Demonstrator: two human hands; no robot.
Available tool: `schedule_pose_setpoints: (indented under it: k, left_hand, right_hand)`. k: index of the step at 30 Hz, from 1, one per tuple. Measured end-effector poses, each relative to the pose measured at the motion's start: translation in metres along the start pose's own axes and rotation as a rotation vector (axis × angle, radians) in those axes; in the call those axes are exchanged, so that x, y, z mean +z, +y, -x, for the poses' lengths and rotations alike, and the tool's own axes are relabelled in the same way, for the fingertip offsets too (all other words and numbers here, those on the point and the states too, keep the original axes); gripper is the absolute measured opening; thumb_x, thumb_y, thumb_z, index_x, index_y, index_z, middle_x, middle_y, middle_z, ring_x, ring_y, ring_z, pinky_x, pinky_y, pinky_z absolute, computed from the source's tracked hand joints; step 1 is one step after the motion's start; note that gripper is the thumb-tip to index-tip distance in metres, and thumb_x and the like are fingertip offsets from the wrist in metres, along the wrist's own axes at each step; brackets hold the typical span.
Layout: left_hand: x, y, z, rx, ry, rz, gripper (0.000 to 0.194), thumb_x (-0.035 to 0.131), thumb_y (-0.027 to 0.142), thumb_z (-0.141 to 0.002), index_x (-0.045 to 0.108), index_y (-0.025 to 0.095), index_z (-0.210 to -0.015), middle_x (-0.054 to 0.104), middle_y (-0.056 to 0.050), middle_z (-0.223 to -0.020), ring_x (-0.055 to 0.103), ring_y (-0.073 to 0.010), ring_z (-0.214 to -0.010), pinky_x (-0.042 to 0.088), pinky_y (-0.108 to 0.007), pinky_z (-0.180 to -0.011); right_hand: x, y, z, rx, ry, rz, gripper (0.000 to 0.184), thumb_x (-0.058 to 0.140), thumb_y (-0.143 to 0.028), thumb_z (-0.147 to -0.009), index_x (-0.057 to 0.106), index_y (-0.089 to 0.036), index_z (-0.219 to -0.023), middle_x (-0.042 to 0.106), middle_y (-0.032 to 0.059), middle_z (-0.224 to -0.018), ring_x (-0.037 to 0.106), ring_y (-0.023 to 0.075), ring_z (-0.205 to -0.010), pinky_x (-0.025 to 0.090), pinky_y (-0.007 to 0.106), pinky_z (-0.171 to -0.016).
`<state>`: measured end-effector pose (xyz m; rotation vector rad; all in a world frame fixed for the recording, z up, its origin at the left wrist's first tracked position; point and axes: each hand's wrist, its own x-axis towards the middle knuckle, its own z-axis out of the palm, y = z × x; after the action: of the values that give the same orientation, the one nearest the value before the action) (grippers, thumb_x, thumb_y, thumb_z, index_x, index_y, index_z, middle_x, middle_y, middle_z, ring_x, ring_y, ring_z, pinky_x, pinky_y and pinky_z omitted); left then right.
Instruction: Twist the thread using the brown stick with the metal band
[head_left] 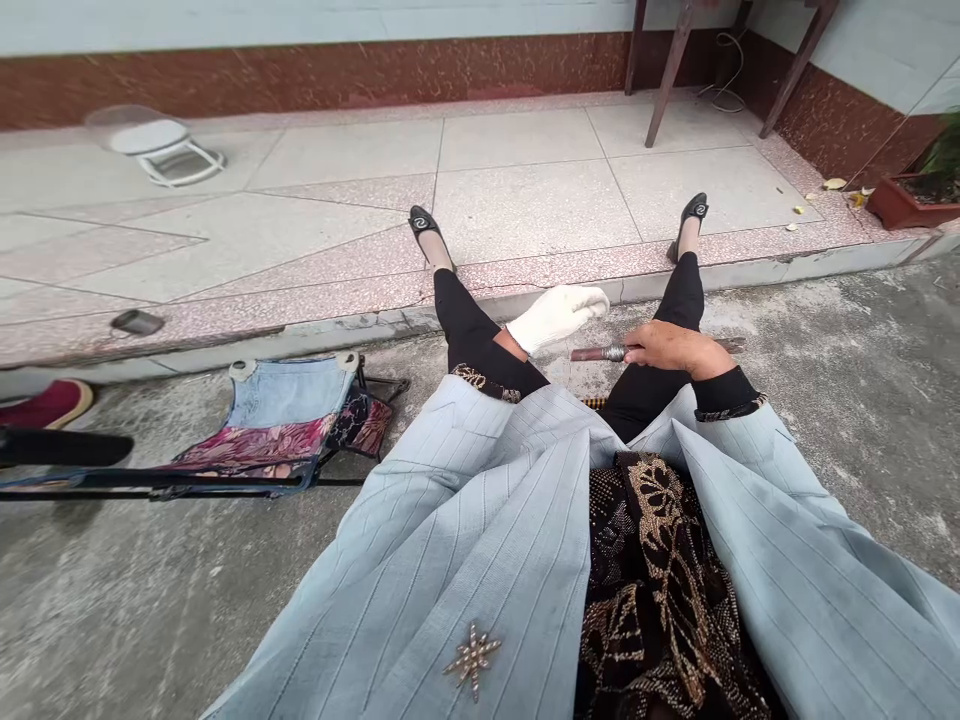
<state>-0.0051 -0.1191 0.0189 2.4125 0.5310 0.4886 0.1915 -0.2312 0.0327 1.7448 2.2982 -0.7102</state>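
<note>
I sit on rough concrete with my legs in black trousers stretched toward a tiled step. My left hand point(559, 315) wears a white glove, its fingers straight and held together, hovering above my left knee with nothing in it. My bare right hand point(671, 348) rests on my right thigh, its fingers wrapped round a long rusty metal tool point(600, 353) that lies crosswise between my legs, its far end point(731, 345) sticking out past the hand.
A folding cloth stool point(289, 425) lies collapsed at my left. A red shoe point(45, 405) sits at the far left edge. An overturned white stool point(161, 150) lies on the tiles; wooden furniture legs point(667, 75) and a planter point(911, 200) stand at the back right.
</note>
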Motion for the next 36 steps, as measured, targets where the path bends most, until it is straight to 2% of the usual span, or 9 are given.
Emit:
schedule_pose_setpoints:
  k: [4,10,18,24,27,29,32,33,36]
  left_hand:
    - [-0.001,-0.010,-0.002,-0.017,-0.023,0.175,0.030,0.046,0.024,-0.091,0.070,0.015,-0.106,0.072,-0.005,-0.105,0.062,-0.0129,-0.088,0.047,-0.026,-0.084]
    - [0.018,0.000,0.009,-0.060,0.028,0.281,0.036,0.045,0.032,-0.095,0.067,0.013,-0.117,0.071,-0.008,-0.108,0.062,-0.0134,-0.081,0.049,-0.026,-0.077]
    - [0.019,0.021,0.016,-0.089,-0.052,0.200,0.031,0.044,0.029,-0.094,0.069,0.014,-0.105,0.067,-0.002,-0.083,0.058,-0.0120,-0.069,0.047,-0.024,-0.069]
    - [0.011,0.015,0.024,-0.121,-0.003,0.061,0.031,0.044,0.028,-0.093,0.070,0.014,-0.105,0.069,-0.003,-0.086,0.061,-0.0139,-0.074,0.047,-0.026,-0.074]
    - [0.005,0.008,0.027,-0.094,-0.001,-0.068,0.033,0.043,0.033,-0.095,0.070,0.017,-0.105,0.072,-0.004,-0.092,0.064,-0.0176,-0.083,0.048,-0.028,-0.080]
    - [0.000,0.002,0.026,-0.075,-0.029,-0.166,0.033,0.044,0.034,-0.095,0.071,0.018,-0.103,0.073,-0.005,-0.092,0.065,-0.0193,-0.085,0.047,-0.030,-0.081]
    - [-0.009,-0.005,0.021,-0.032,-0.076,-0.148,0.029,0.050,0.034,-0.092,0.073,0.020,-0.100,0.073,-0.004,-0.092,0.065,-0.0189,-0.085,0.047,-0.030,-0.081]
    - [-0.012,-0.007,0.019,-0.033,-0.068,-0.086,0.027,0.051,0.035,-0.092,0.072,0.019,-0.100,0.073,-0.004,-0.092,0.065,-0.0182,-0.085,0.048,-0.029,-0.080]
    - [-0.018,-0.011,0.009,-0.094,0.018,0.078,0.032,0.047,0.039,-0.096,0.071,0.017,-0.100,0.071,-0.007,-0.084,0.062,-0.0153,-0.075,0.048,-0.028,-0.073]
  right_hand:
    - [-0.012,0.002,0.022,-0.228,-0.012,-0.306,0.024,0.054,-0.034,-0.091,0.071,-0.017,-0.088,0.066,0.0020,-0.075,0.057,0.0150,-0.070,0.039,0.026,-0.068]
    - [-0.033,0.002,0.029,-0.144,0.524,-0.632,0.028,0.053,-0.041,-0.090,0.064,-0.017,-0.080,0.055,-0.0009,-0.066,0.050,0.0132,-0.062,0.037,0.027,-0.062]
    - [-0.048,-0.001,0.013,-0.001,0.572,-0.695,0.026,0.052,-0.035,-0.090,0.060,-0.017,-0.073,0.055,0.0007,-0.062,0.049,0.0123,-0.058,0.038,0.025,-0.058]
    - [-0.052,-0.008,-0.006,0.141,0.592,-0.284,0.027,0.051,-0.034,-0.094,0.068,-0.015,-0.083,0.068,0.0077,-0.077,0.059,0.0176,-0.073,0.038,0.028,-0.066]
    - [-0.053,-0.015,-0.017,0.264,0.480,0.014,0.031,0.050,-0.033,-0.096,0.072,-0.013,-0.099,0.073,0.0168,-0.100,0.065,0.0248,-0.092,0.040,0.031,-0.072]
    - [-0.055,-0.017,-0.018,0.248,0.239,0.138,0.027,0.053,-0.030,-0.095,0.074,-0.012,-0.096,0.073,0.0179,-0.101,0.066,0.0246,-0.091,0.041,0.031,-0.072]
    - [-0.065,-0.015,-0.009,-0.011,-0.225,0.043,0.020,0.057,-0.025,-0.092,0.073,-0.016,-0.083,0.071,0.0073,-0.078,0.063,0.0166,-0.072,0.042,0.027,-0.067]
    - [-0.071,-0.012,-0.005,-0.112,-0.295,-0.074,0.022,0.056,-0.027,-0.093,0.072,-0.017,-0.083,0.070,0.0043,-0.075,0.061,0.0146,-0.068,0.043,0.026,-0.067]
    - [-0.090,-0.006,0.004,-0.247,-0.064,-0.376,0.027,0.057,-0.040,-0.092,0.071,-0.017,-0.087,0.064,0.0008,-0.072,0.055,0.0122,-0.065,0.042,0.025,-0.064]
